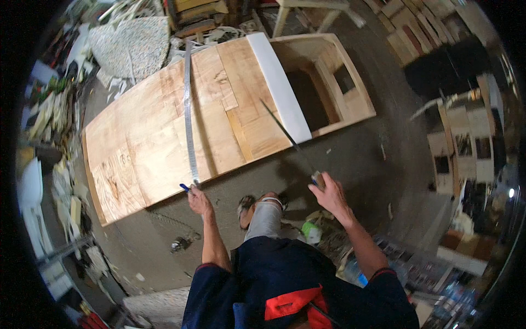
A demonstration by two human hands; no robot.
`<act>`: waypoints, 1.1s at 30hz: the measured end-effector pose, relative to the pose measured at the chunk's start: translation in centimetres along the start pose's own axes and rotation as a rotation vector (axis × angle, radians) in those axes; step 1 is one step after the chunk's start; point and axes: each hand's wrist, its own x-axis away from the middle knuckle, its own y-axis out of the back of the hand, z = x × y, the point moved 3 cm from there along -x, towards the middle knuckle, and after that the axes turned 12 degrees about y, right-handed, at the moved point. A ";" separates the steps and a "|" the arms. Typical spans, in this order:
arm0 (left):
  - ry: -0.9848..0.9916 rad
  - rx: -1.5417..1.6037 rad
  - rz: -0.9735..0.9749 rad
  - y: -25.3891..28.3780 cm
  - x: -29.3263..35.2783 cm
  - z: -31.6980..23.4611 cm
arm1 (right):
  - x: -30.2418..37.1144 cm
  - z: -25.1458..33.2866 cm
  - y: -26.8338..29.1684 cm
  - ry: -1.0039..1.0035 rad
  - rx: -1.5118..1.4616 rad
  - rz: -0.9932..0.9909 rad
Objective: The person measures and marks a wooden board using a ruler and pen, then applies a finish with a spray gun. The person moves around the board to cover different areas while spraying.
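Observation:
A big wooden cabinet [142, 142] lies flat on the concrete floor in front of me, its open framed end [329, 82] at the far right. My left hand [198, 200] grips the near end of a long metal straightedge [188, 109] that runs across the panel, and a blue pen sticks out of the same hand. My right hand [330, 196] holds the handle of a long thin blade [285, 131] that points toward the white strip [279, 88] across the cabinet.
Wood offcuts and clutter line the left side [55, 137]. A speckled stone slab [131, 46] lies at the back left. Small wooden box frames [466, 148] stand to the right. Boards are stacked at the back right [416, 27]. My sandalled foot [246, 205] stands near the panel's edge.

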 end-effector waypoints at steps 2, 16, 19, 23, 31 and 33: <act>-0.095 0.063 -0.093 3.3 2.7 -4.4 | -8.1 1.6 1.6 0.260 0.094 -0.019; -0.465 0.009 -0.221 9.1 15.2 -17.1 | -36.0 5.3 9.3 1.097 0.331 0.416; -0.578 -0.186 -0.236 8.1 18.7 -18.8 | -37.4 1.5 14.0 1.136 0.324 0.429; -0.653 -0.333 -0.220 4.0 24.8 -21.8 | -39.4 -5.0 15.6 0.904 0.250 0.880; -0.745 -0.425 -0.349 -12.2 37.6 -26.6 | -36.3 -30.6 21.4 0.432 0.017 0.827; -0.539 -0.082 -0.656 -17.1 43.0 -25.0 | -35.8 -34.0 23.1 0.325 -0.072 0.726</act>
